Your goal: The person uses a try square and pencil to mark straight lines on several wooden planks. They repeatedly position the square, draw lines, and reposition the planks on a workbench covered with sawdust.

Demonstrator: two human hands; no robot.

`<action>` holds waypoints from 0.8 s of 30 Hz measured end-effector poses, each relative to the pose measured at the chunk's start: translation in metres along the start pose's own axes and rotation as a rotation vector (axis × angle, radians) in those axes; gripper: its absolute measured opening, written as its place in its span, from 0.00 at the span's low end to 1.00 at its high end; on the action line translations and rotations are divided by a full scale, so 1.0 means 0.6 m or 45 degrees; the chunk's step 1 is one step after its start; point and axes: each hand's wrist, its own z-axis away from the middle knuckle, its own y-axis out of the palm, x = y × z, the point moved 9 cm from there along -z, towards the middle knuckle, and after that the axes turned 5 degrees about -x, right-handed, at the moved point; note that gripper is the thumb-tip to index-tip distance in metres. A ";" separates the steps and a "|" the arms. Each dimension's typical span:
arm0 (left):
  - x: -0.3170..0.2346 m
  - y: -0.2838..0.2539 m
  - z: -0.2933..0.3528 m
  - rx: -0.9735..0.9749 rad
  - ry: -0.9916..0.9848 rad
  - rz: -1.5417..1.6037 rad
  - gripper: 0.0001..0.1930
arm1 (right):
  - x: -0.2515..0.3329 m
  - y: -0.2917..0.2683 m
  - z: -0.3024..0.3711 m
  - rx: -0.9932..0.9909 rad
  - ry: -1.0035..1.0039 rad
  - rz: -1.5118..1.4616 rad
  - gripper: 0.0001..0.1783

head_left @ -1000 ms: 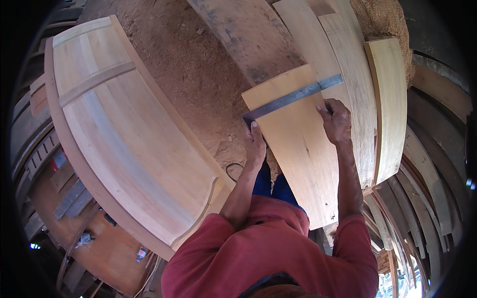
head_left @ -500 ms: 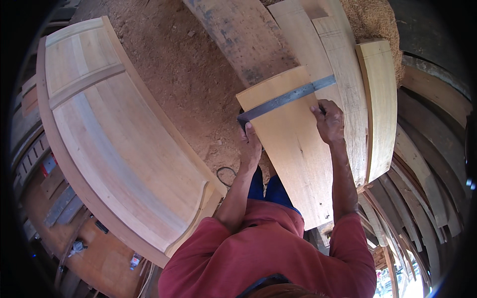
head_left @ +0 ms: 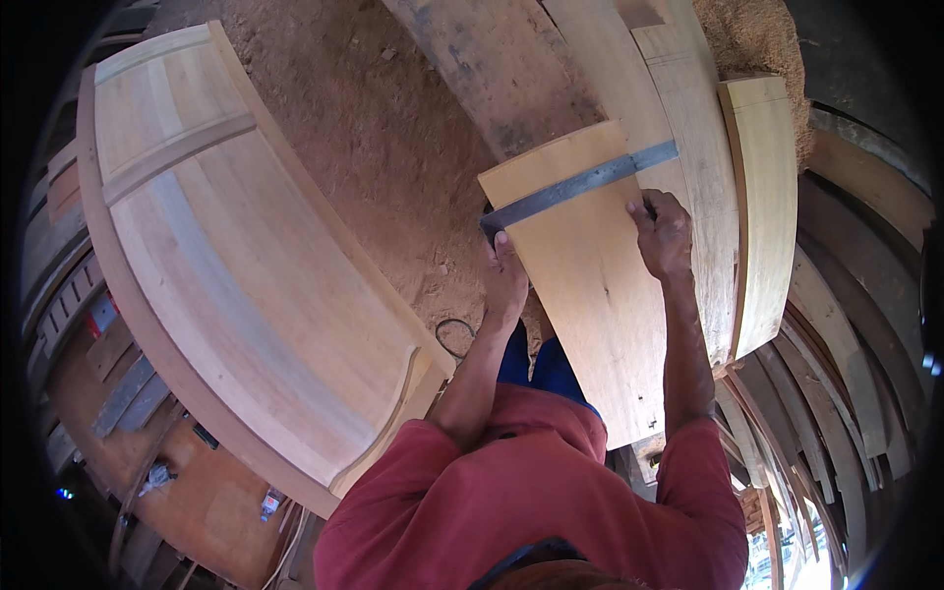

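A steel-bladed square [head_left: 580, 184] lies across a light wooden board [head_left: 595, 275], a little below its far end. Its dark stock [head_left: 491, 226] sits against the board's left edge. My left hand [head_left: 506, 280] is closed on that stock, thumb on top, other fingers hidden beneath the edge. By the board's right edge, just below the blade, my right hand [head_left: 666, 236] is closed with its fingers curled. Whether it grips the edge or a small tool does not show.
A large panelled wooden door [head_left: 246, 265] lies on the left. Further planks [head_left: 693, 147] and a thick pale timber [head_left: 767, 216] stand to the right. A stained dark board [head_left: 501, 69] reaches away ahead. Stacked lumber [head_left: 865, 285] lines the right side; sawdust [head_left: 762, 39] is heaped at the far right.
The whole view has shifted slightly, so things appear a little further right. Both hands and the square keep about the same places on the board.
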 end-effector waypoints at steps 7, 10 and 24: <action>0.001 0.002 0.001 -0.052 0.025 0.098 0.23 | -0.012 0.000 -0.001 0.025 0.033 -0.030 0.11; 0.004 0.000 -0.003 -0.026 0.032 0.042 0.23 | -0.011 -0.002 0.000 0.003 0.014 -0.076 0.12; 0.009 -0.008 -0.008 -0.031 0.066 -0.021 0.25 | -0.023 0.002 0.004 -0.002 0.016 -0.070 0.14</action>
